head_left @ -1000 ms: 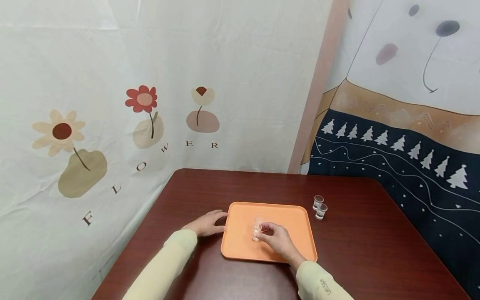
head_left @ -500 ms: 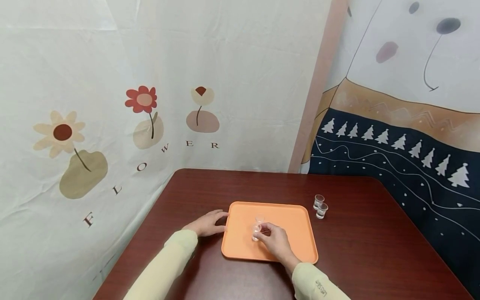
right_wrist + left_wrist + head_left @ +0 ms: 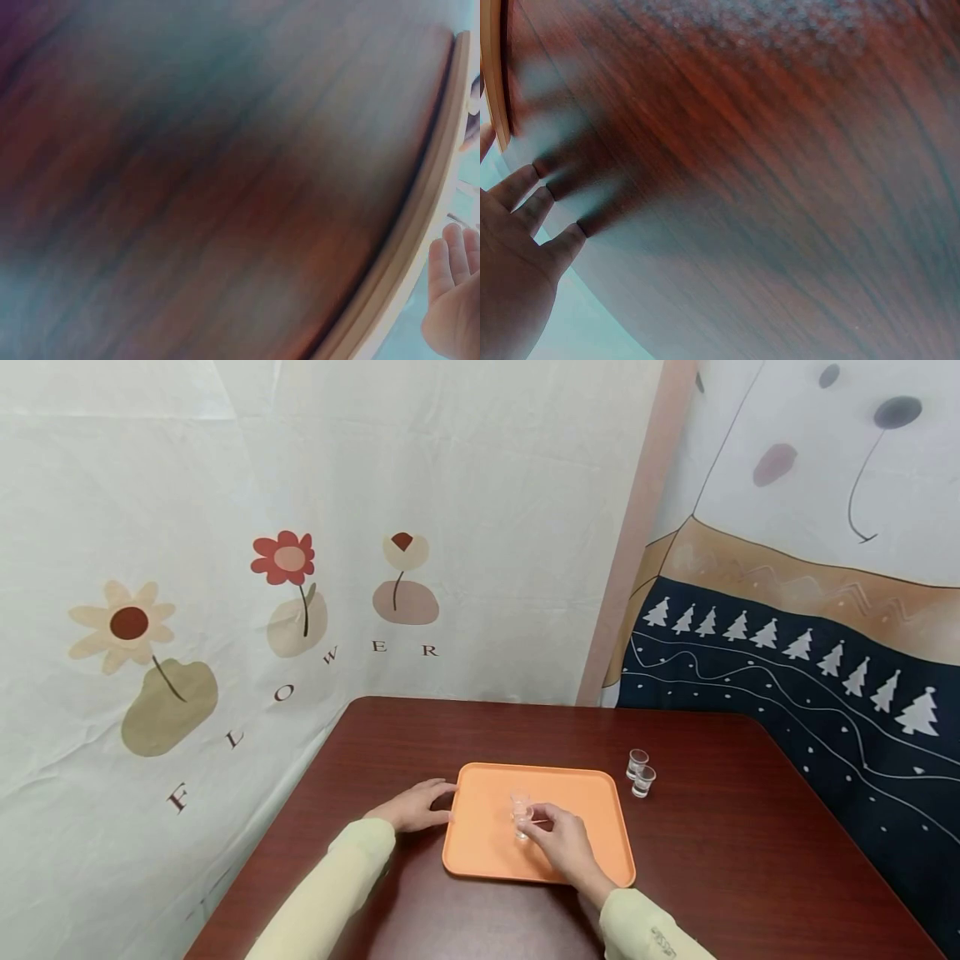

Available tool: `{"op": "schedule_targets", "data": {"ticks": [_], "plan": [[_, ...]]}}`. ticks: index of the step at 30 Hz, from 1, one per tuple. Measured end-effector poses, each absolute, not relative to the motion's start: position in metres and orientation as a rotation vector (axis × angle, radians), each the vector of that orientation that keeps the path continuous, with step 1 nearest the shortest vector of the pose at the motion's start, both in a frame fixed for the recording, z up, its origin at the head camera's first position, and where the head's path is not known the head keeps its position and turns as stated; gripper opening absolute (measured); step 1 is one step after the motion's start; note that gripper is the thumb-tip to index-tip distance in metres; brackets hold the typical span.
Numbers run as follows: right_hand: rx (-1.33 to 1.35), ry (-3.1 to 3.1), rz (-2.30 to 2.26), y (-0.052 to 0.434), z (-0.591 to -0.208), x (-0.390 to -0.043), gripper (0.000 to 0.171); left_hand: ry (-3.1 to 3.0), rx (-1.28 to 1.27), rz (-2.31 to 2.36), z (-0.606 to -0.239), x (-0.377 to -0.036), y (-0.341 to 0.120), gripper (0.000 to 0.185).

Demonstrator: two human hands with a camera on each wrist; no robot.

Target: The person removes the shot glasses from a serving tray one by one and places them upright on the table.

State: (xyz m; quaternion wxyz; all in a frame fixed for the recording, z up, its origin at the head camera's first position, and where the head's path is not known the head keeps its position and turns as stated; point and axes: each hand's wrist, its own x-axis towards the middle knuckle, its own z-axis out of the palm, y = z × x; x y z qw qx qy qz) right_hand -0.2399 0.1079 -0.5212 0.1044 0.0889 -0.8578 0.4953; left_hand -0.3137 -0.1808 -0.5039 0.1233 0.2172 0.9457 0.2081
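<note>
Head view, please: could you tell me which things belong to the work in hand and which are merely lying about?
In hand: small clear glass, pinched by right hand; orange tray, its edge touched by left hand.
Lying about: two small glasses on table.

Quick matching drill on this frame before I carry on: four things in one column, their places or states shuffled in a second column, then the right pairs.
Things
1. left hand
2. right hand
3. pair of small glasses
4. orange tray

Places or states
A. standing on the bare table, off the tray's far right corner
B. lying flat on the dark wooden table
C. pinching a small clear glass over the tray
D. resting on the table, fingers at the tray's left edge

Pairs: 1-D, 2-C, 3-A, 4-B
</note>
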Motion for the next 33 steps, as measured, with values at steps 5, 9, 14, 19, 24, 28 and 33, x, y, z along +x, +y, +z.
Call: {"op": "schedule_targets", "data": {"ticks": [5, 9, 14, 19, 24, 28, 33], "plan": [[0.208, -2.478, 1.502, 0.12, -0.512, -0.241, 0.025, 2.757, 0.633, 0.596, -0.505, -0.314, -0.181, 0.059], [0.143, -2.432, 1.522, 0.132, -0.504, -0.244, 0.024, 2.757, 0.623, 0.59, -0.505, -0.314, -0.18, 0.06], [0.04, -2.409, 1.495, 0.149, -0.495, -0.252, 0.027, 2.751, 0.606, 0.594, -0.505, -0.314, -0.178, 0.061], [-0.035, -2.381, 1.45, 0.171, -0.488, -0.258, 0.022, 2.745, 0.603, 0.616, -0.504, -0.314, -0.178, 0.061], [-0.118, -2.408, 1.377, 0.194, -0.485, -0.261, 0.025, 2.752, 0.613, 0.612, -0.505, -0.315, -0.179, 0.06], [-0.206, -2.44, 1.295, 0.209, -0.487, -0.261, 0.032, 2.753, 0.616, 0.606, -0.504, -0.315, -0.18, 0.06], [-0.297, -2.443, 1.256, 0.227, -0.492, -0.26, 0.042, 2.751, 0.62, 0.602, -0.503, -0.314, -0.18, 0.06]]}}
